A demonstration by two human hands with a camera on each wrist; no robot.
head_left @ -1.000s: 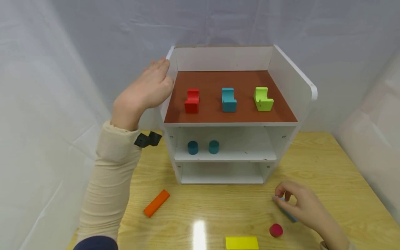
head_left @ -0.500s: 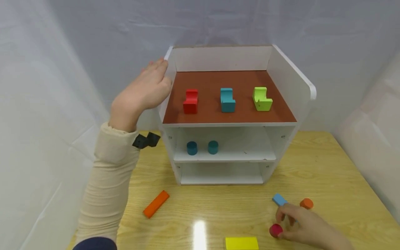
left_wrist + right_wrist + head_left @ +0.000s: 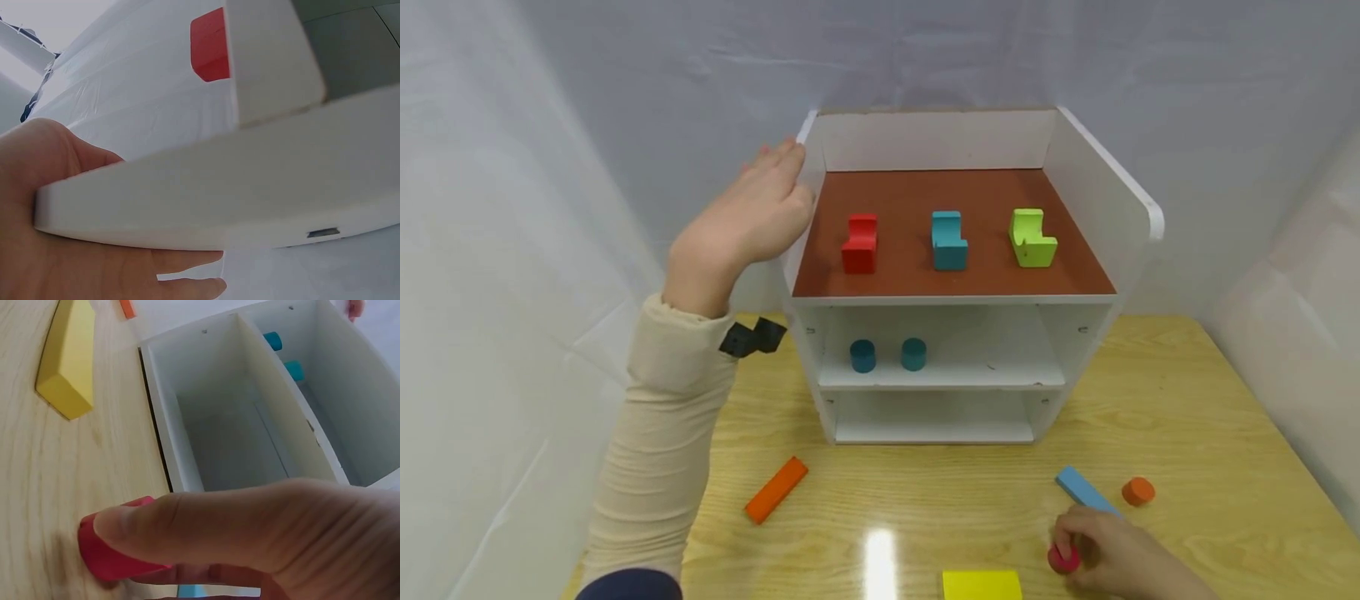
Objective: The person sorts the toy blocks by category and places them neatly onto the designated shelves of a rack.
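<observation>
1. Right hand (image 3: 1112, 557), bottom right of the head view: fingers curled round the red cylinder (image 3: 1063, 557), thumb across its top in the right wrist view (image 3: 109, 553). The cylinder sits on the wooden table (image 3: 925, 500), just right of the yellow block (image 3: 981, 583).
2. Advice: get the pinch square on the round sides before lifting; I'd expect a short cylinder to roll out of a slanted grip.
3. Close by: blue bar (image 3: 1084, 492) touching the knuckles or just behind them, orange disc (image 3: 1138, 491) to its right. Lift straight up to avoid knocking them.
4. Orange bar (image 3: 777, 488), lower left, well apart.
5. White shelf unit (image 3: 1138, 200), centre: two teal cylinders (image 3: 887, 354) on the middle shelf, left side.
6. Left hand (image 3: 741, 225), upper left: fingers straight, palm flat against the unit's left wall. Steadies it; keep it pressed.
7. Top tray: red (image 3: 861, 243), teal (image 3: 948, 240), green (image 3: 1032, 238) notched blocks in a row.
</observation>
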